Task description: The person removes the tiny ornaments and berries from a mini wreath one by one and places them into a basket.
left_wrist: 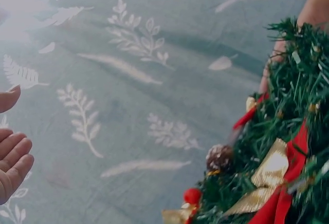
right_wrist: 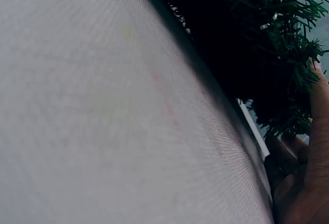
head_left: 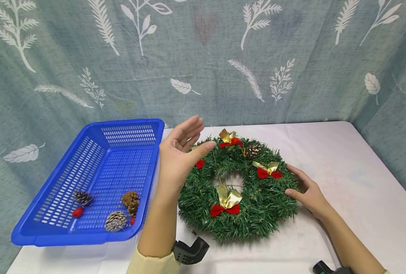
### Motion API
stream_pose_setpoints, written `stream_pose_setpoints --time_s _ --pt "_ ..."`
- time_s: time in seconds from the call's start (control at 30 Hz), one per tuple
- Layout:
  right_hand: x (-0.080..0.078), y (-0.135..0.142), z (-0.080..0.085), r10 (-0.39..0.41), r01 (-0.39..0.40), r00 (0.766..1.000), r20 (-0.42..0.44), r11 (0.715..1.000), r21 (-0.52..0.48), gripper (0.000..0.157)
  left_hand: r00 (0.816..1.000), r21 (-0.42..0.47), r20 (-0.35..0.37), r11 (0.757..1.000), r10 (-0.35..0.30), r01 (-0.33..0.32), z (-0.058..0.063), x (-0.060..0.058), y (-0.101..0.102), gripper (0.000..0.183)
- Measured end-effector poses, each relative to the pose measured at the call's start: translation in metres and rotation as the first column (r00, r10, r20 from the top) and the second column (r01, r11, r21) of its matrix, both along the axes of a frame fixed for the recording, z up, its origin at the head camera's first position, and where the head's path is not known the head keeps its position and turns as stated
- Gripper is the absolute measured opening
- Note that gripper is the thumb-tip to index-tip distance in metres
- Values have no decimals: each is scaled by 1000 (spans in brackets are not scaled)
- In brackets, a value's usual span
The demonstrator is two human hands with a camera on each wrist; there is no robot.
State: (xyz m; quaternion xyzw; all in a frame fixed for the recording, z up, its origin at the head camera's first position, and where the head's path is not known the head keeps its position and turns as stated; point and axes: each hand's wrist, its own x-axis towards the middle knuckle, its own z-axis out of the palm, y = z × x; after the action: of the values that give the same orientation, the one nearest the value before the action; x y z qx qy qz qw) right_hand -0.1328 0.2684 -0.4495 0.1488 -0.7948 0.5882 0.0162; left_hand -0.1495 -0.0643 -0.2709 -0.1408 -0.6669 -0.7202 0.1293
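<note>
A green Christmas wreath (head_left: 264, 205) of tinsel-like needles lies on the white table, trimmed with red and gold bows (head_left: 269, 172) and a pinecone (head_left: 252, 150). My right hand (head_left: 309, 192) holds its right edge, thumb on the near side and fingers along the outer rim. In the right wrist view, that hand's fingers (right_wrist: 290, 154) reach in beneath the dark underside of the needles. Raised over the wreath's left edge, my left hand (head_left: 183, 148) has its thumb spread from loosely bent fingers, with nothing between them. Its fingertips also show in the left wrist view.
To the left stands a blue plastic basket (head_left: 86, 240) with perforated walls. Inside lie several pinecones (head_left: 116, 221) and small red pieces (head_left: 77, 212). A tiny brown bit (head_left: 194, 232) lies on the table near the wreath. Behind hangs a leaf-patterned curtain (head_left: 209, 95).
</note>
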Motion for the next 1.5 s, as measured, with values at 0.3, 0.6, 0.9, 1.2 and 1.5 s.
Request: stream_pose_setpoints --time_s 0.3,0.6,0.9,1.2,1.5 --pt "0 0 0 -2 2 1000 -6 1000 5 70 996 -61 46 995 -77 80 -7 -16 25 57" --pt "0 1 -3 7 -7 1000 -11 1000 -8 70 983 -72 102 985 -150 158 -19 -33 50 60" --pt "0 1 -4 4 -4 1000 -13 1000 9 70 948 -43 224 970 -225 240 -34 -54 80 60" --pt "-1 -1 -2 -8 8 1000 -7 1000 8 69 923 -191 344 949 -174 251 -62 -68 102 68" --pt "-1 0 -3 -3 3 1000 -1 1000 -15 68 937 -386 336 894 -91 226 -76 -66 117 74"
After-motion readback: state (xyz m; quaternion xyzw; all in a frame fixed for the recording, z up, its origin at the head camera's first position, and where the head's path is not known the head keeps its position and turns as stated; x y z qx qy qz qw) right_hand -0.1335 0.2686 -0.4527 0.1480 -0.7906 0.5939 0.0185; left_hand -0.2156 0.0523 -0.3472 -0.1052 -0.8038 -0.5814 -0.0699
